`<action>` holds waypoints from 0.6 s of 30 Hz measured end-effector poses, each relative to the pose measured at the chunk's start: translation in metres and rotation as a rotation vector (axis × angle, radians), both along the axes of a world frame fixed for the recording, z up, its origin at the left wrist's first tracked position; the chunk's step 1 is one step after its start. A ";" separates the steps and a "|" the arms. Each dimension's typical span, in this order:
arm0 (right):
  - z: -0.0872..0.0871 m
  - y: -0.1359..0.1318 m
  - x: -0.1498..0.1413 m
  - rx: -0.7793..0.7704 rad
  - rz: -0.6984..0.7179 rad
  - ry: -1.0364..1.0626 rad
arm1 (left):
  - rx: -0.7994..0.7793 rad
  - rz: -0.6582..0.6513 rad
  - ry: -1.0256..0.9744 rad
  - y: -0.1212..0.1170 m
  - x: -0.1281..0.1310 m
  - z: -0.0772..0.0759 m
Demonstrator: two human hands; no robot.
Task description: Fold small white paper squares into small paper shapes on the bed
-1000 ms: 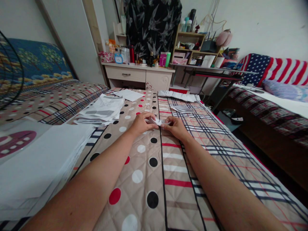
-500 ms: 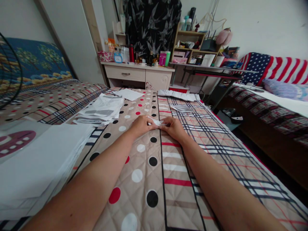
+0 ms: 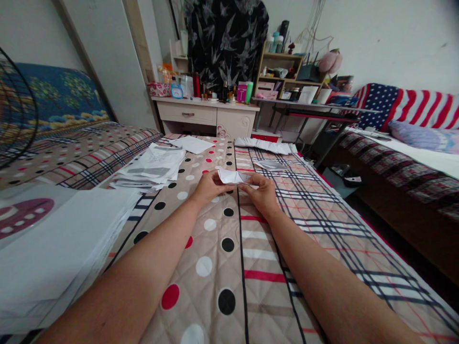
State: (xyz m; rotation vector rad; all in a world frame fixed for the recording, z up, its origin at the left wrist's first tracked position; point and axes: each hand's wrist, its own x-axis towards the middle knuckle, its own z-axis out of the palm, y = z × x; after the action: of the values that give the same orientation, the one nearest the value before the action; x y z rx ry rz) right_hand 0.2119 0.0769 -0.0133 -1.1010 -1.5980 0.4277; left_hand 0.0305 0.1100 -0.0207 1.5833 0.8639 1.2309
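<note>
A small folded piece of white paper [image 3: 231,177] is stretched between my two hands, over the middle of the patterned bedspread [image 3: 204,224]. My left hand [image 3: 211,188] pinches its left end, thumb below and fingers behind. At its right end, my right hand [image 3: 262,192] grips the paper between thumb and fingers. Creases show on the paper, and its upper left corner sticks up. Beyond my right hand lies a loose greyish sheet [image 3: 271,165]. Farther back is a long pleated white paper strip [image 3: 265,145].
To the left lie a stack of printed papers [image 3: 152,165], a white sheet [image 3: 192,144] and a large pile of white paper [image 3: 71,229]. A black wire fan guard [image 3: 17,110] stands at the left edge. Past the bed are a cluttered dresser [image 3: 204,114] and a shelf desk [image 3: 279,99].
The paper has opened out and its upper part now rises above my fingers; before, it lay flatter and mostly covered. Both hands stay in nearly the same place.
</note>
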 end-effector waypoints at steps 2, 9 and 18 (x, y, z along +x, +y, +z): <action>0.000 0.000 0.000 0.058 0.021 -0.018 | 0.019 0.007 -0.033 0.001 0.001 0.000; 0.004 -0.003 -0.003 0.086 0.070 0.008 | 0.038 0.073 -0.099 -0.002 0.003 0.004; 0.001 -0.002 -0.008 0.029 0.105 0.045 | -0.042 0.017 -0.086 -0.009 0.005 0.003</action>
State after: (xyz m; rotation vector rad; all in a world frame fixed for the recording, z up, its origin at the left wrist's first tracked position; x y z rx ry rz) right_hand 0.2036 0.0746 -0.0121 -0.9822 -1.6221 0.4944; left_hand 0.0356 0.1007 -0.0176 1.4814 0.8442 1.2751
